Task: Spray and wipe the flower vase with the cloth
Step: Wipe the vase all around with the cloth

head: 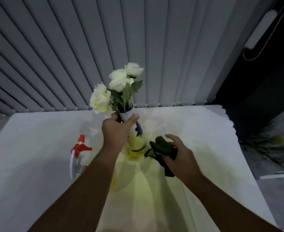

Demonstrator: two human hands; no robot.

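A tall white vase (137, 139) with a blue pattern stands upright on the table, holding several white roses (116, 87). My left hand (117, 129) grips the vase around its narrow neck, just under the rim. My right hand (179, 153) is beside the vase's lower body, to its right, closed on a bunched dark green cloth (163, 148). The cloth lies close to the vase base; whether it touches is unclear. A clear spray bottle (77, 158) with an orange-red trigger head stands to the left, partly behind my left forearm.
The table (37, 156) wears a white cloth with a scalloped edge at the right. Grey vertical blinds (137, 47) hang right behind it. Right of the table, on the dark floor, lies greenery with a yellow flower (276, 139).
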